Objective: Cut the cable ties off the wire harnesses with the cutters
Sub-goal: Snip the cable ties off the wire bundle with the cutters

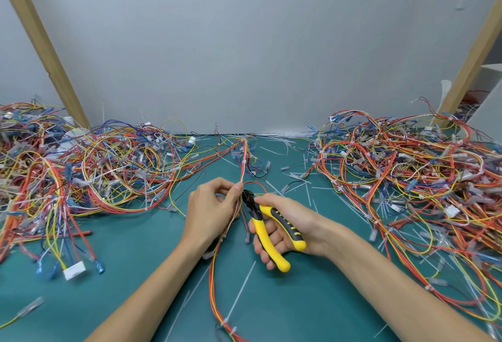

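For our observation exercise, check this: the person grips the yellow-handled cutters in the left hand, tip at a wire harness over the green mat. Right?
Wrong hand. In the head view the right hand grips the yellow-handled cutters; the left hand pinches the wire harness. The tip is at the harness, over the green mat.

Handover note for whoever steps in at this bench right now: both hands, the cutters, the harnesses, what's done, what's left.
Left hand: pinches the harness in work between thumb and fingers.
Right hand: grips the yellow cutters, handles spread, nose at the wires beside the left fingertips.
Done: cut ties lie strewn over the green mat.
Left: this harness has a tie lower down; harness piles wait at left and right, with ties visible in them.
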### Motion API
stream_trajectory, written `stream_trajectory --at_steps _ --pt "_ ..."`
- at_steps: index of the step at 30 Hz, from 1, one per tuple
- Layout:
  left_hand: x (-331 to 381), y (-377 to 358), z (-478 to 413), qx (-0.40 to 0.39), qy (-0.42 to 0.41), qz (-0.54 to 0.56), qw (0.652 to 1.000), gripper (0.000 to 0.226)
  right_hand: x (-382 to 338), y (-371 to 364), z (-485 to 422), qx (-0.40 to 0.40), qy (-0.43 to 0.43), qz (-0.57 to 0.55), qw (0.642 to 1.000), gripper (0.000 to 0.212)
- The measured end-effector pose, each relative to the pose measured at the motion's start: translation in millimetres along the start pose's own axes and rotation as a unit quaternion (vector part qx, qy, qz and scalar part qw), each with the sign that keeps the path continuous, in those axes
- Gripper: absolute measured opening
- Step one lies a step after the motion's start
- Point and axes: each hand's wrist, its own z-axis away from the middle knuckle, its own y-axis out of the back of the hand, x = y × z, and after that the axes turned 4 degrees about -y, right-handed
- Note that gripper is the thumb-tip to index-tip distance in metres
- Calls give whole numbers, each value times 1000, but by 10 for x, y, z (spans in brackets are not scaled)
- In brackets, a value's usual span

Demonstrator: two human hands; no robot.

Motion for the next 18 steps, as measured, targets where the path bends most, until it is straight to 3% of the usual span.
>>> stream_trajectory --at_steps 18 --pt "17 18 -18 -29 12 43 999 19 -13 -4 36 -11 -12 -11 1000 56"
